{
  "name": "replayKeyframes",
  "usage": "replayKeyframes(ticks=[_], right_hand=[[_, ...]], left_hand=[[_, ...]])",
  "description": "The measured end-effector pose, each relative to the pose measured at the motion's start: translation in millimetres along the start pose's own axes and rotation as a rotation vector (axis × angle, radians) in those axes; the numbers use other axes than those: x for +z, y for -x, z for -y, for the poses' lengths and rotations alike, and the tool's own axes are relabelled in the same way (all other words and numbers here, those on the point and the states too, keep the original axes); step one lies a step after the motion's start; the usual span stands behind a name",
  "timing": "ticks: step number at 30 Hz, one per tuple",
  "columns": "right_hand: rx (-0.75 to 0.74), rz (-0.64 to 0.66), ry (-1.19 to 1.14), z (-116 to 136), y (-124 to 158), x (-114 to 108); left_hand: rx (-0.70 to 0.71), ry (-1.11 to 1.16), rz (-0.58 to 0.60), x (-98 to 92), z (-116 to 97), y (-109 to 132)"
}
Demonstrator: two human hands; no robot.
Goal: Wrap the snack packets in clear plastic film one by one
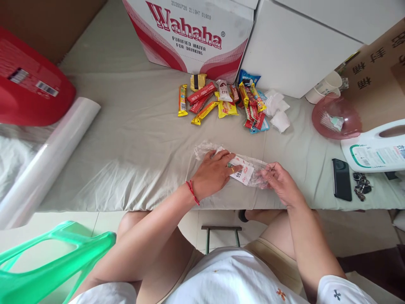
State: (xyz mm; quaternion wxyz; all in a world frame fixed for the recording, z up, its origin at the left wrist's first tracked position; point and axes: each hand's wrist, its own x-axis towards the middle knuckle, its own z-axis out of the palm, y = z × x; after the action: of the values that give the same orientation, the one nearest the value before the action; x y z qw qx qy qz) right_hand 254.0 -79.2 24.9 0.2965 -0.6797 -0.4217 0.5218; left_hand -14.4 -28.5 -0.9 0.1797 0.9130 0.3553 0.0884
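Observation:
A clear crinkled plastic bag (257, 177) lies near the front edge of the cloth-covered surface. Inside or under its film shows a small white printed packet (245, 172) with red and black marks; I cannot tell which. My left hand (213, 171), with a red string bracelet and a ring, rests palm down over the packet and bag, fingers stretched out. Its palm side is hidden. My right hand (281, 181) pinches the bag's right end between thumb and fingers. Beyond them lies a pile of wrapped snacks (226, 99) in red, yellow, gold and blue wrappers.
Behind the snacks stands a water carton (196, 38) beside white boxes (281, 50). Crumpled white tissues (280, 112) adjoin the pile. At right are a pink bowl (335, 120), white jug (376, 147), phone (341, 179) and keys (362, 185). A plastic film roll (50, 160) lies left.

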Motion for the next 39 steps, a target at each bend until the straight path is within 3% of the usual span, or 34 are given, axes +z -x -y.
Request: replayKeyframes(ticks=[10, 15, 21, 25, 27, 30, 32, 34, 39], right_hand=[[0.108, -0.208, -0.329, -13.2, 20.0, 6.9], [-0.012, -0.223, -0.366, 10.0, 9.1, 45.3], [-0.233, -0.174, 0.046, 9.6, -10.5, 91.6], [-0.483, -0.231, 0.469, -1.1, -4.2, 101.5], [-0.582, -0.238, 0.632, -5.2, -0.7, 107.6], [-0.668, -0.242, 0.820, -9.4, 1.5, 117.8], [-0.682, -0.246, 0.888, -11.4, 1.7, 121.8], [-0.677, -0.244, 0.908, -12.8, 2.0, 122.4], [-0.681, -0.240, 0.743, -14.0, 1.8, 116.5]], left_hand=[[0.021, -0.030, 0.008, -1.4, -5.0, -2.4], [0.001, -0.057, -0.009, -2.1, -10.7, -2.4], [-0.035, 0.116, -0.021, -1.4, -5.7, -1.8], [-0.103, 0.436, -0.179, -5.1, 8.6, 3.2], [-0.221, 0.525, -0.325, -8.9, 17.9, 7.5], [-0.515, 0.311, -0.501, -13.5, 29.8, 13.2], [-0.658, 0.162, -0.470, -15.3, 33.9, 15.4], [-0.703, 0.127, -0.366, -17.3, 34.8, 16.7], [-0.609, 0.169, -0.095, -27.8, 32.9, 18.8]])
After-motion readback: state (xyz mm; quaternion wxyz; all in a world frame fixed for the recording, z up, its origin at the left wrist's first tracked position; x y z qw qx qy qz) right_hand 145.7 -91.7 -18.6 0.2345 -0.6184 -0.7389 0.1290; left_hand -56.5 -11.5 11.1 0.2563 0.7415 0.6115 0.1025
